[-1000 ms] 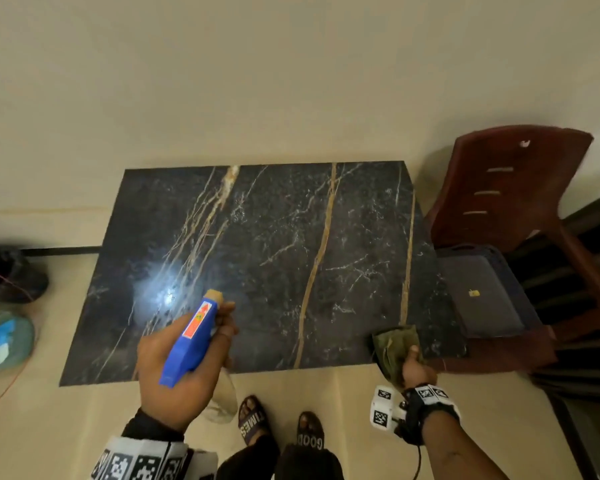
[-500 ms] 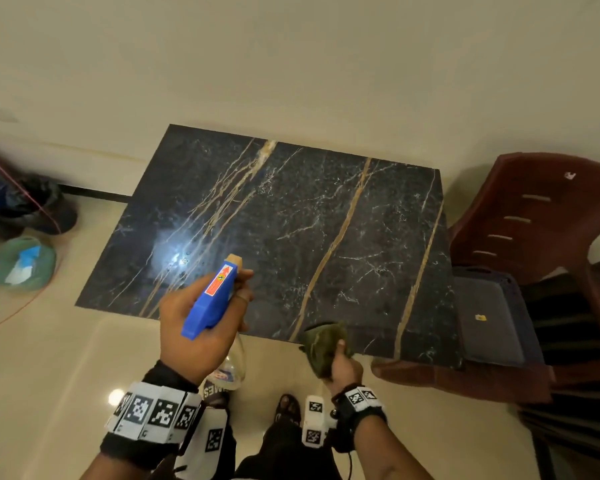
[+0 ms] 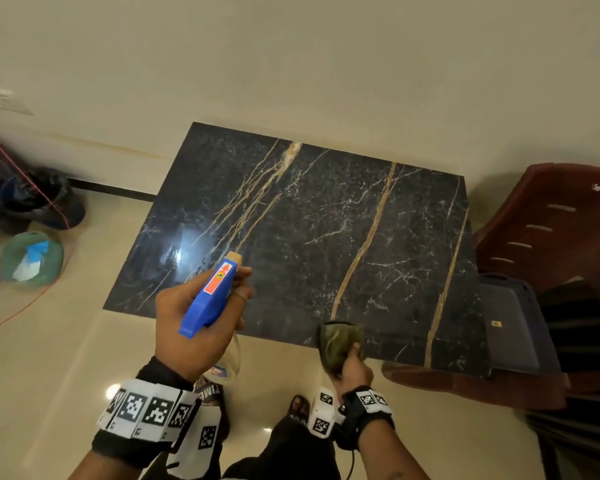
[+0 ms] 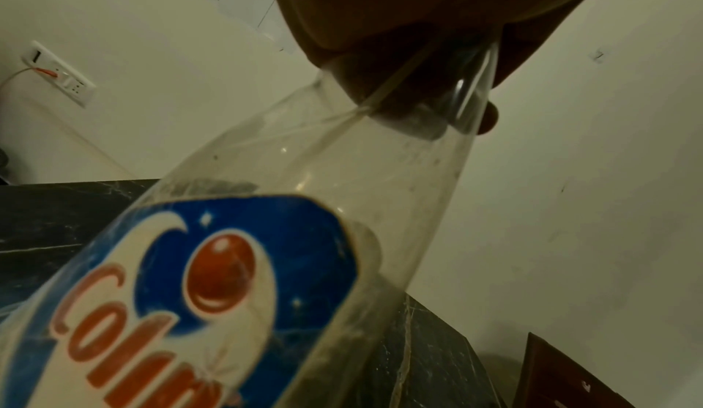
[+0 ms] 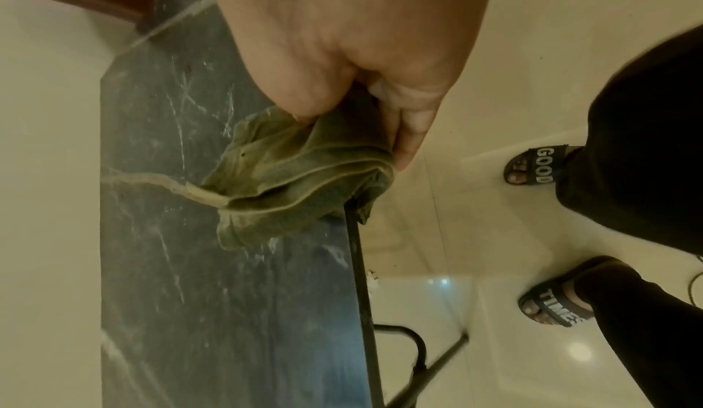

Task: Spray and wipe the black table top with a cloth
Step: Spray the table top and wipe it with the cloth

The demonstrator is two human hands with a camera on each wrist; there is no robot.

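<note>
The black marble-look table top (image 3: 326, 244) with gold veins fills the middle of the head view. My left hand (image 3: 201, 323) grips a spray bottle with a blue trigger head (image 3: 210, 299), nozzle aimed over the table's near left part. Its clear body with a blue label (image 4: 236, 279) fills the left wrist view. At the table's near edge my right hand (image 3: 352, 367) holds a bunched olive-green cloth (image 3: 340, 342). In the right wrist view the cloth (image 5: 296, 180) overlaps the table edge (image 5: 357, 264). A bright light reflection lies on the table's left side.
A dark red plastic chair (image 3: 551, 244) stands against the table's right side with a dark flat case (image 3: 513, 327) on its seat. Bags and a green bundle (image 3: 32, 258) lie on the floor at left. My sandalled feet (image 5: 532, 168) stand on cream tiles below the near edge.
The head view has swung left, so the table sits further right and rotated. My right hand with the cloth moved left along the near edge. The spray bottle stays raised.
</note>
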